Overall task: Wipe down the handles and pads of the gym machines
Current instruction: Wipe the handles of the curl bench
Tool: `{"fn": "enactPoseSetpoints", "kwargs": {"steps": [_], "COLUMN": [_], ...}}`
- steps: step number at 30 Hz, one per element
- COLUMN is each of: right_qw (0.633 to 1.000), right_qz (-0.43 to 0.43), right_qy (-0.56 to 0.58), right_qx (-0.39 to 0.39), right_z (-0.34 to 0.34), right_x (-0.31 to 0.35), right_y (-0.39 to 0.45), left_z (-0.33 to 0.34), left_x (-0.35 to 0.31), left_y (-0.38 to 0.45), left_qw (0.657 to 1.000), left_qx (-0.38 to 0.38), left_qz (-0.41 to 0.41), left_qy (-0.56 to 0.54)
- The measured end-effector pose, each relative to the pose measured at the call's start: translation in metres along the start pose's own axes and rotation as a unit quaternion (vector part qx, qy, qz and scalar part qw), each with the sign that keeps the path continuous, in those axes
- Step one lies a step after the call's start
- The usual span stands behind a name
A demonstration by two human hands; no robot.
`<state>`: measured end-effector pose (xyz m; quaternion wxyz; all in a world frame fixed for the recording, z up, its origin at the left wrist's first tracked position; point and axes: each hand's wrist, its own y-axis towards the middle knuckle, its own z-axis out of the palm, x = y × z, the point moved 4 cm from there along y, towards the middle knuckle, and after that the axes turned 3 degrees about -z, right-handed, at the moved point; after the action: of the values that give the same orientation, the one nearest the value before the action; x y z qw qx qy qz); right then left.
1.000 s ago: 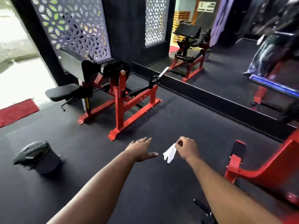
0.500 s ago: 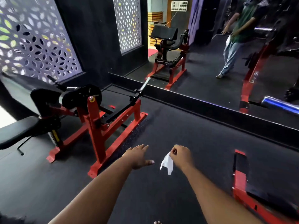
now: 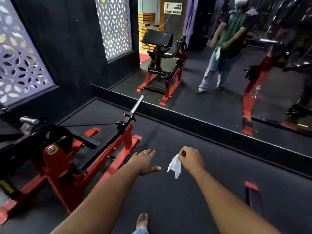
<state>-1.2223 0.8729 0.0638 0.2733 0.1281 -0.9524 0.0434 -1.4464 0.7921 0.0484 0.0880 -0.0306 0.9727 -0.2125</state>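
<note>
1. The wipe (image 3: 174, 165) is a small, white, crumpled piece that hangs limp below the right hand (image 3: 191, 160), in the air above the floor (image 3: 168, 196) and just right of the left thumb.
2. The right hand's grip pinches the wipe's top edge between thumb and curled fingers.
3. The left hand (image 3: 143, 161) is held palm down with flat, spread fingers and grips nothing.
4. The machine (image 3: 70, 159) at left has a red steel frame of square tube, black parts and a bright round metal bar (image 3: 137, 104) that points at the mirror (image 3: 219, 73).
5. Any writing on the machine is too blurred to read.
6. The floor is dark, matt, fine-grained matting.
7. A bare foot (image 3: 142, 221) shows at the bottom edge.
</note>
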Motion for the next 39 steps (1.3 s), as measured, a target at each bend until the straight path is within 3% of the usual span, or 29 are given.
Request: {"fn": "enactPoseSetpoints", "kwargs": {"steps": [14, 24, 39], "right_qw": [1.000, 0.992, 0.966], "right_qz": [0.022, -0.074, -0.200], "right_qy": [0.021, 0.041, -0.041], "right_qx": [-0.003, 0.097, 0.159], "right_z": [0.009, 0.012, 0.046], "right_x": [0.028, 0.036, 0.134], "right_y": [0.344, 0.603, 0.923], "left_z": [-0.175, -0.258, -0.373], "left_x": [0.104, 0.146, 0.260], "left_y": [0.294, 0.482, 0.710], "left_qw": [0.999, 0.996, 0.983], "left_qx": [0.026, 0.036, 0.022], "left_qz": [0.008, -0.078, -0.161], "left_qy": [0.031, 0.009, -0.087]}}
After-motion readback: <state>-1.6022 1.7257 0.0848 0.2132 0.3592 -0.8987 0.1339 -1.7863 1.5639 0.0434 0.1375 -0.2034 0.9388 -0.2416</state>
